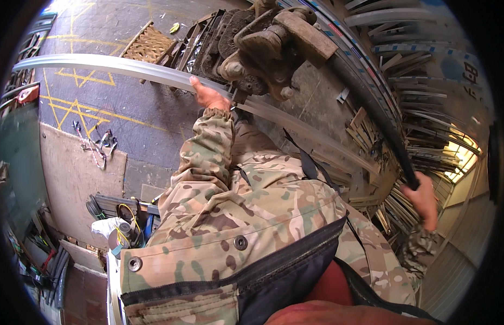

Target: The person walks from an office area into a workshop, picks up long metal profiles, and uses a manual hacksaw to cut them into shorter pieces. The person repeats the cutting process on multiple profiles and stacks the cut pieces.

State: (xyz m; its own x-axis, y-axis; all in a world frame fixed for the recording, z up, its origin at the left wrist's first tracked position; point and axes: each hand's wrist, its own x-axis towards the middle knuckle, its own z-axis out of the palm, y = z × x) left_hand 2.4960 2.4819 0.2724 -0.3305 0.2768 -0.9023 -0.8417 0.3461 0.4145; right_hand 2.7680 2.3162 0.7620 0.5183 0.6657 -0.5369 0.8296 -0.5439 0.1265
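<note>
A long silver metal profile [111,66] runs from the far left up to a rusty, grimy lever machine [263,46]. On the machine's other side a pale metal length [311,130] carries on toward the lower right. My left hand [211,98] is closed on the silver profile close to the machine's jaws, its thumb along the upper side. Out to the right, my right hand [421,201] wraps round the end of a long black lever handle [374,111]. That lever slants down from a rusty block [305,38] on top of the machine.
Racks of long metal profiles [420,89] line the right side. A woven wooden crate [148,45] stands behind the silver profile. Left lie a brown board [81,176], clamps or cords [97,145], and a tool with a yellow cord [124,233]. Yellow lines mark the floor [138,103].
</note>
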